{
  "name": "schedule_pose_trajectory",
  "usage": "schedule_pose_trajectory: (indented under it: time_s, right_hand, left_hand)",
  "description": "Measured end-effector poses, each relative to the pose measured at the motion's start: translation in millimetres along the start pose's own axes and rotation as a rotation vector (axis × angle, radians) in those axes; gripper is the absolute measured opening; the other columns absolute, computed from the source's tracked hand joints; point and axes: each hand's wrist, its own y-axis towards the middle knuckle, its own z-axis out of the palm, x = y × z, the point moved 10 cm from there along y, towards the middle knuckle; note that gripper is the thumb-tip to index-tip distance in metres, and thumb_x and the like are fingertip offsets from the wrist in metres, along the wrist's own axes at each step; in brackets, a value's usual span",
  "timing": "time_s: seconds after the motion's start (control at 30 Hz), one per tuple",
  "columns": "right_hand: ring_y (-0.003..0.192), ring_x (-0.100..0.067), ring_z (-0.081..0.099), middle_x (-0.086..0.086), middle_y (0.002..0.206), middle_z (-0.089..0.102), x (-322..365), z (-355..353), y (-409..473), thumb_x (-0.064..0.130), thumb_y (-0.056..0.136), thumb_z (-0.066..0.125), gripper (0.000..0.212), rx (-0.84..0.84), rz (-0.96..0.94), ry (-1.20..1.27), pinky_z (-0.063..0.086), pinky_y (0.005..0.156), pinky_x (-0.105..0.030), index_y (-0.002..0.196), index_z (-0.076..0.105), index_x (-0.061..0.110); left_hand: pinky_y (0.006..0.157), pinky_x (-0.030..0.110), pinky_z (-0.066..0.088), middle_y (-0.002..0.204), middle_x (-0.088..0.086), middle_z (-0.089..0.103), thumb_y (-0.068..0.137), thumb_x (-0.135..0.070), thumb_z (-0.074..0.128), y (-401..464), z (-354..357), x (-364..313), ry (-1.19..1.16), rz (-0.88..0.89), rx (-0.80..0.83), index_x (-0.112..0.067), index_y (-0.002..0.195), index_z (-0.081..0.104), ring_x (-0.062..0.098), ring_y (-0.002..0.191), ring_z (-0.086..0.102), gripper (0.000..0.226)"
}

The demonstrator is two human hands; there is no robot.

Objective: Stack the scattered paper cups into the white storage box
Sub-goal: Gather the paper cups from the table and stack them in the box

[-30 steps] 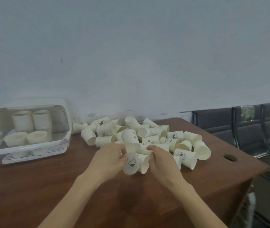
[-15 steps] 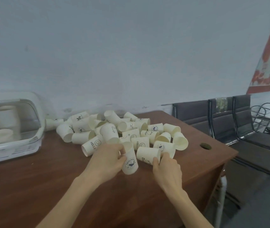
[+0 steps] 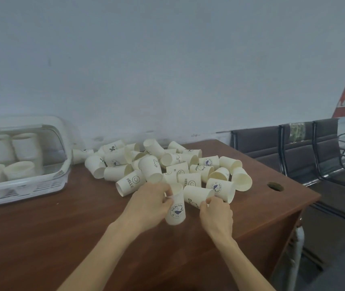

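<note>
Several white paper cups [image 3: 168, 164] lie scattered in a heap on the brown table [image 3: 41, 234]. My left hand [image 3: 149, 203] grips a small stack of cups [image 3: 175, 208] with a round blue logo, held bottom-down just above the table. My right hand [image 3: 215, 216] pinches the near end of a cup lying on its side [image 3: 196, 195] at the heap's front. The white storage box [image 3: 47, 181] with a clear raised lid stands at the far left; several stacks of cups [image 3: 10, 156] sit inside it.
A round cable hole [image 3: 275, 186] sits near the table's right edge. Dark waiting chairs [image 3: 306, 156] line the wall to the right, below the table. A grey wall runs right behind the heap and the box.
The view has swung right, so the box now sits at the left edge. My right hand left the held stack and took hold of a lying cup. My left hand keeps the stack.
</note>
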Motion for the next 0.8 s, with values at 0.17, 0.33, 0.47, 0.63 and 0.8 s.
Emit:
schedule_pose_trajectory:
  time_s: [0.17,0.33,0.47,0.63,0.8]
  right_hand:
    - [0.095,-0.036,0.056,-0.013,0.1,0.064,4.5,5.2,-0.8,0.027,0.093,0.046,0.024,-0.019,-0.004,0.04,0.038,0.072,-0.035,0.093,0.064,0.012]
    - [0.086,-0.036,0.057,-0.01,0.09,0.065,25.8,-18.2,-14.0,0.027,0.095,0.045,0.022,-0.117,-0.131,0.051,0.041,0.072,-0.037,0.091,0.062,0.015]
    - [0.074,-0.032,0.055,-0.006,0.075,0.063,56.2,-45.3,-27.9,0.027,0.097,0.043,0.023,-0.214,-0.255,0.013,0.04,0.066,-0.036,0.095,0.061,0.014]
    - [0.076,-0.032,0.058,-0.009,0.077,0.067,103.4,-60.6,-48.3,0.023,0.096,0.044,0.023,-0.27,-0.436,0.012,0.041,0.063,-0.038,0.102,0.063,0.011]
    - [0.071,-0.028,0.058,-0.005,0.072,0.066,141.3,-56.6,-68.3,0.023,0.096,0.046,0.021,-0.285,-0.553,0.023,0.04,0.062,-0.038,0.102,0.064,0.013]
  left_hand:
    - [0.079,0.039,0.05,0.072,-0.01,0.06,0.084,-0.027,0.057,-2.9,-3.7,2.5,-0.017,-0.001,-0.006,-0.029,0.085,0.06,0.015,0.081,0.058,0.003]
    - [0.076,0.035,0.049,0.069,-0.01,0.063,0.087,-0.026,0.057,-8.1,-12.0,9.2,-0.048,-0.017,-0.014,-0.029,0.086,0.06,0.015,0.082,0.057,0.005]
    - [0.074,0.031,0.048,0.07,-0.009,0.065,0.09,-0.027,0.055,-13.2,-26.4,11.7,-0.053,-0.014,-0.064,-0.025,0.088,0.064,0.011,0.076,0.058,0.01]
    - [0.075,0.034,0.048,0.075,-0.01,0.064,0.092,-0.03,0.054,-22.3,-48.4,22.4,-0.031,-0.036,-0.111,-0.025,0.089,0.065,0.012,0.076,0.055,0.012]
    - [0.072,0.031,0.047,0.071,-0.013,0.063,0.091,-0.032,0.057,-39.6,-81.1,43.3,0.008,-0.08,-0.181,-0.029,0.088,0.066,0.009,0.073,0.058,0.01]
